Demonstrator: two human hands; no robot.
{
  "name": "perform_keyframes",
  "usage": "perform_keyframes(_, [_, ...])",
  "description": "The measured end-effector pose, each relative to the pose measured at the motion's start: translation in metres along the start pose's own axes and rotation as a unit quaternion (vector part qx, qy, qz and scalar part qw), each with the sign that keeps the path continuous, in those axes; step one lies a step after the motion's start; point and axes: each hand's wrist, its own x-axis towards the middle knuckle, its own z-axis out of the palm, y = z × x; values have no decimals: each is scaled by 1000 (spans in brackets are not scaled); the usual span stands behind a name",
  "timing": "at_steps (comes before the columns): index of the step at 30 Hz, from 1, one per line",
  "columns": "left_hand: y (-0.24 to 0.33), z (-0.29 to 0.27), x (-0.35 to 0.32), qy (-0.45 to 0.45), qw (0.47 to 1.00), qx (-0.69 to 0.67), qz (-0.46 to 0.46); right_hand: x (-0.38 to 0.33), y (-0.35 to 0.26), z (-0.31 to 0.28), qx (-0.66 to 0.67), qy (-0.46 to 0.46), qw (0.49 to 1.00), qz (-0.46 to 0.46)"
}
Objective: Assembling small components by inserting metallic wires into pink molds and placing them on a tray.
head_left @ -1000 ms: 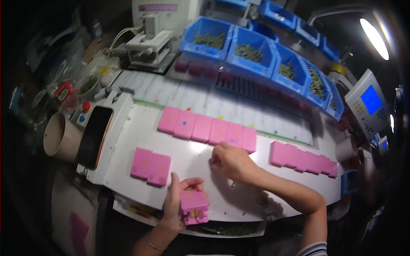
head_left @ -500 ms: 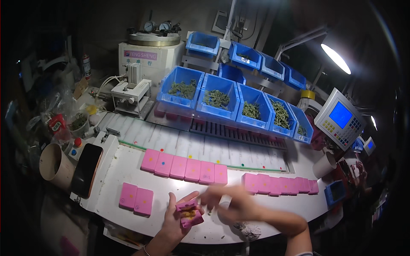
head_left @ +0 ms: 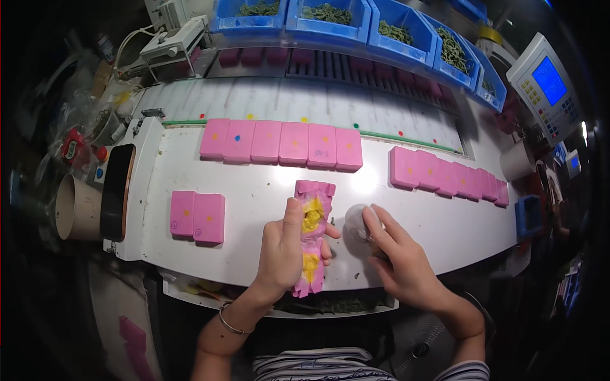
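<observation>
While left hand (head_left: 283, 251) grips opened pink mould (head_left: 311, 238) near white table's (head_left: 254, 190) front edge, right hand (head_left: 400, 260) pinches small round grey piece (head_left: 359, 223) beside it.

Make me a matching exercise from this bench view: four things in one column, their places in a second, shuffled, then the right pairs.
Things:
1. opened pink case
2. small clear bag
3. black phone
4. blue bins

Places:
A. on the table's left edge
B. along the far side, holding green pieces
C. in the left hand
D. under the right hand fingertips

Pairs: 1-C, 2-D, 3-A, 4-B
</observation>
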Motion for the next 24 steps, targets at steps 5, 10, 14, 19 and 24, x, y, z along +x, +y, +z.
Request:
perform_keyframes(5, [-4, 10, 4, 81, 995, 63, 7, 23, -27, 4, -42, 201, 969, -136])
perform_keyframes(10, [-8, 12, 7, 79, 987, 124, 61, 20, -23, 15, -71, 123, 984, -110])
perform_keyframes(14, [-10, 10, 10, 93, 995, 39, 3, 20, -19, 24, 7, 231, 970, -81])
perform_keyframes(19, [-9, 12, 9, 72, 991, 105, 49, 24, -21, 15, -26, 171, 975, -140])
perform_keyframes(24, [-8, 13, 7, 69, 993, 82, 41, 18, -17, 18, -21, 176, 978, -106])
